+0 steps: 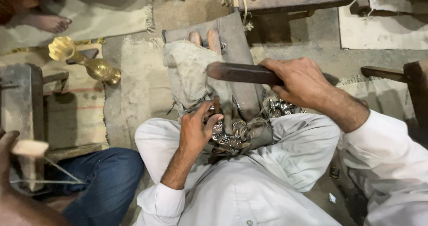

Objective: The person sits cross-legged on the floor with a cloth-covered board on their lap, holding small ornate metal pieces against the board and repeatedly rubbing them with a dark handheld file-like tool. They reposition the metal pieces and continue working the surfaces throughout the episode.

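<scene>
Both hands were busy at a sloping wooden block (240,56) draped with a grey cloth (189,72). His right hand (301,81) was closed tight round a long dark file (243,73), laid across the block. His left hand (196,130) was curled, fingertips pinching what looked like a small metal piece (213,111) at the block's lower end, above a heap of similar shiny pieces (229,136) in his lap. Filing seemed under way; the next stroke would need that piece held steady.
</scene>
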`<state>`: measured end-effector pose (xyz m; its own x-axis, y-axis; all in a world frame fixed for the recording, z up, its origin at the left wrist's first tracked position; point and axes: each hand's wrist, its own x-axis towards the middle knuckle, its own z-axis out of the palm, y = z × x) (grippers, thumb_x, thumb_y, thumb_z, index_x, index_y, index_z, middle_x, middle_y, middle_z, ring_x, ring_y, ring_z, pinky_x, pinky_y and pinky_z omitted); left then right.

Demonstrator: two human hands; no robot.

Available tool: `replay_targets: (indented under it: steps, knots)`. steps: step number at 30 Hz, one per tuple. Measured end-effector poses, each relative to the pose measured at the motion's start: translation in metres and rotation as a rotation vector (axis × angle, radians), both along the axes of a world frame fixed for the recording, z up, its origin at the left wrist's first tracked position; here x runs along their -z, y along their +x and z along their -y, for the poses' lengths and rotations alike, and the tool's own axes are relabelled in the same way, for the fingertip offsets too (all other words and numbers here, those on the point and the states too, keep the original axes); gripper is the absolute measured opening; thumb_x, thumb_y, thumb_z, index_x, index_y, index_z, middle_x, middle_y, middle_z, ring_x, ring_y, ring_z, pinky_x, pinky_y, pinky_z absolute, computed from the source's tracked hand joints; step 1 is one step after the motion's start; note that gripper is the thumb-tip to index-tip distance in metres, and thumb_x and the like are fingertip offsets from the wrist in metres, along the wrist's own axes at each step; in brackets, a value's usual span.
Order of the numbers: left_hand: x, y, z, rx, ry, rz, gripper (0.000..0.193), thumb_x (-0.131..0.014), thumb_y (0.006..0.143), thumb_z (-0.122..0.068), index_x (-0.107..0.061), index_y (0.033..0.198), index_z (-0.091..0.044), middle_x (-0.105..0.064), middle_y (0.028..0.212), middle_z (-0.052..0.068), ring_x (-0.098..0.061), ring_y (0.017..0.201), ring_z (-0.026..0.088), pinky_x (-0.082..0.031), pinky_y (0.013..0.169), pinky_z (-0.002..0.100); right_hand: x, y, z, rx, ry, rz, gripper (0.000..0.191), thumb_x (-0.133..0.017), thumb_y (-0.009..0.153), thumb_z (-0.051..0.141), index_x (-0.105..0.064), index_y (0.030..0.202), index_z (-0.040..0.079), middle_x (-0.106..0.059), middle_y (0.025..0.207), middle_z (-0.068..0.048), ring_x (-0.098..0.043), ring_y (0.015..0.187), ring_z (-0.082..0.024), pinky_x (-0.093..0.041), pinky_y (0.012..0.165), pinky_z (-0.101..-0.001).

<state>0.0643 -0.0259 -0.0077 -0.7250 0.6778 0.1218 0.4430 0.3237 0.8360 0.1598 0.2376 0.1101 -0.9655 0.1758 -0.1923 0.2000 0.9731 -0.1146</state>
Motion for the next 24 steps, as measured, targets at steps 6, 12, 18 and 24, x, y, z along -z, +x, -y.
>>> replay_targets:
  steps: [6, 12, 18, 24]
  knots:
    - [0.0, -0.001, 0.0, 0.021, 0.072, -0.084, 0.042, -0.081, 0.089, -0.027, -0.066, 0.122, -0.008, -0.077, 0.084, 0.015, -0.069, 0.062, 0.032, -0.051, 0.055, 0.039, 0.005, 0.004, -0.004, 0.056, -0.135, -0.117, 0.046, -0.075, 0.081, 0.012, -0.061, 0.125, 0.015, -0.073, 0.092, -0.01, -0.072, 0.084, -0.031, -0.057, 0.077, -0.0442]
    - [-0.001, -0.002, -0.001, 0.026, -0.011, -0.003, 0.041, -0.083, 0.087, -0.026, -0.067, 0.119, -0.008, -0.075, 0.077, 0.016, -0.07, 0.06, 0.034, -0.051, 0.055, 0.041, 0.014, 0.006, -0.006, -0.069, -0.078, -0.233, 0.044, -0.075, 0.077, 0.009, -0.063, 0.119, 0.013, -0.072, 0.091, -0.011, -0.071, 0.087, -0.035, -0.055, 0.076, -0.0488]
    - [0.001, -0.002, 0.0, 0.05, 0.056, 0.004, 0.039, -0.081, 0.086, -0.021, -0.067, 0.12, -0.006, -0.076, 0.083, 0.018, -0.075, 0.069, 0.033, -0.056, 0.06, 0.04, 0.017, 0.008, -0.007, -0.132, -0.019, -0.219, 0.048, -0.075, 0.069, 0.009, -0.062, 0.115, 0.013, -0.072, 0.092, -0.013, -0.07, 0.091, -0.037, -0.055, 0.076, -0.0501]
    - [0.003, -0.004, 0.0, 0.077, 0.08, -0.023, 0.038, -0.081, 0.088, -0.02, -0.067, 0.122, -0.006, -0.077, 0.087, 0.018, -0.078, 0.077, 0.032, -0.058, 0.063, 0.039, 0.018, 0.011, -0.006, -0.128, -0.027, -0.197, 0.052, -0.075, 0.066, 0.007, -0.062, 0.116, 0.012, -0.074, 0.098, -0.011, -0.071, 0.092, -0.036, -0.055, 0.074, -0.0501]
